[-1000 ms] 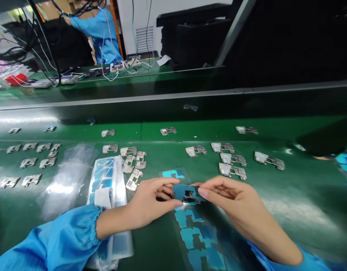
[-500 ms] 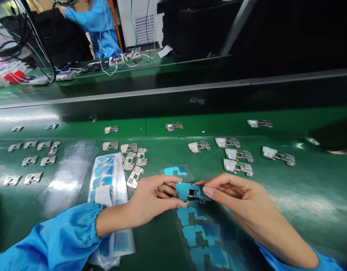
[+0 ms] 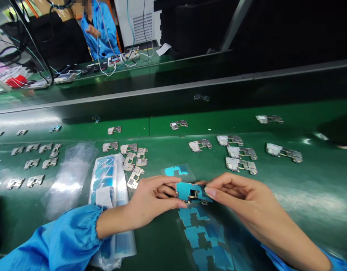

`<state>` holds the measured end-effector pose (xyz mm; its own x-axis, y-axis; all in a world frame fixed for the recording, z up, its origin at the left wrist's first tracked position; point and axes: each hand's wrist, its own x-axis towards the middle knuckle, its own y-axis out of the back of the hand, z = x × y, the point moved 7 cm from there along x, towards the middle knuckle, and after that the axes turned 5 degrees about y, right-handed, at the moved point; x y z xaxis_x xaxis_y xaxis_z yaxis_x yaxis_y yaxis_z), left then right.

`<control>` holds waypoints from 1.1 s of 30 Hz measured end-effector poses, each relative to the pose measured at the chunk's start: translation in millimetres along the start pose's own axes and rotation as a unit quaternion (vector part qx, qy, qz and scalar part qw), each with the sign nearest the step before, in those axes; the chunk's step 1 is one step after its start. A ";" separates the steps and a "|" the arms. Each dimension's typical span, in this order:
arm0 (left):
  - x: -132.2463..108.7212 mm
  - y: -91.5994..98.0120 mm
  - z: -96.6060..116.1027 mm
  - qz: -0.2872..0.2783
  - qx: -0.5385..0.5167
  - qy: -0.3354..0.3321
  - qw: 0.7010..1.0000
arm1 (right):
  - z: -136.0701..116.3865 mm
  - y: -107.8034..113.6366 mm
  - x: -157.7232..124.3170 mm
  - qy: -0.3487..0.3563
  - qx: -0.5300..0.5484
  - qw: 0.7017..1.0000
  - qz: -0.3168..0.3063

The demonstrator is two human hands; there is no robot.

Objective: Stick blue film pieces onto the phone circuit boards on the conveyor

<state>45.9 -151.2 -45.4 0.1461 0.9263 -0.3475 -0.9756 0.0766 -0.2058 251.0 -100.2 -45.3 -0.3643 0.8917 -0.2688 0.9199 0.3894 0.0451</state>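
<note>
Between my two hands is a small circuit board (image 3: 187, 191) with a blue film on its upper face. My left hand (image 3: 153, 201) grips its left end, thumb below and fingers above. At the right end, the thumb and forefinger of my right hand (image 3: 238, 197) pinch the board and film edge; whether the film is fully stuck down there I cannot tell. Under and in front of the hands lies a clear sheet with blue die-cut film pieces (image 3: 197, 235). Another blue film piece (image 3: 176, 171) lies on the sheet just behind the board.
Several bare circuit boards (image 3: 241, 165) lie to the right, more (image 3: 130, 162) at centre left and far left. Plastic packs of blue film (image 3: 104, 173) and clear sheets (image 3: 70, 177) lie left. Beyond the ledge (image 3: 134, 95), a person in blue (image 3: 105, 26) stands near cables.
Both hands keep the same hold on the board, with little movement. The view has shifted slightly. The person in the background has turned and a hand of theirs now shows.
</note>
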 end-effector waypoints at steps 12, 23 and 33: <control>-0.9 2.8 5.6 0.024 0.039 -0.022 0.999 | -6.3 -4.7 -3.9 -0.015 0.009 0.999 0.027; -0.1 0.4 4.9 0.021 0.025 -0.022 0.999 | 1.4 -3.5 -2.6 -0.027 -0.017 0.999 0.010; -1.3 -0.1 6.8 0.024 0.049 -0.045 0.998 | -5.2 -7.9 -0.4 -0.030 -0.047 0.998 0.017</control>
<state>44.7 -149.9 -38.8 0.0881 0.9586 -0.2706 -0.9931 0.0633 -0.0990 243.1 -102.4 -40.5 -0.3209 0.8907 -0.3219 0.9129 0.3814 0.1451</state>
